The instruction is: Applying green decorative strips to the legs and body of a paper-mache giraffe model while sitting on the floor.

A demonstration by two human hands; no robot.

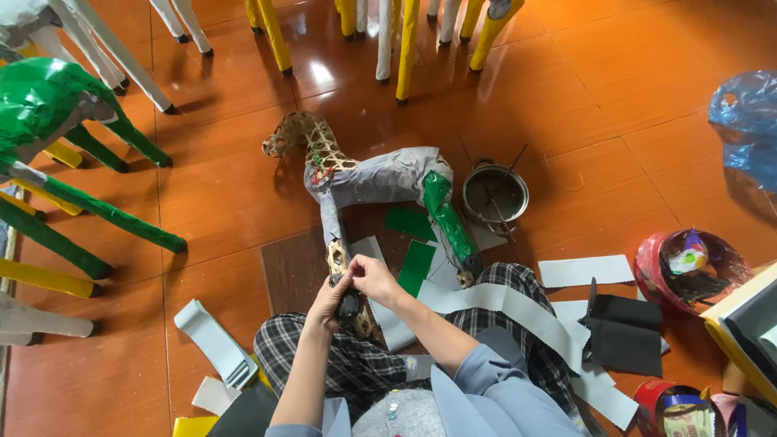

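Pinching the black-taped foreleg tip of a grey paper-covered bamboo-lattice animal frame (368, 182), both hands, left (328, 301) and right (374, 277), grip it over the lap; the frame lies on the orange tiled floor (218, 194) just beyond

I see a green papered figure (48, 105) at upper left, a metal pot (494, 194) at centre right, a blue plastic bag (749, 121) at far right, and black sheets (623, 328) at lower right.
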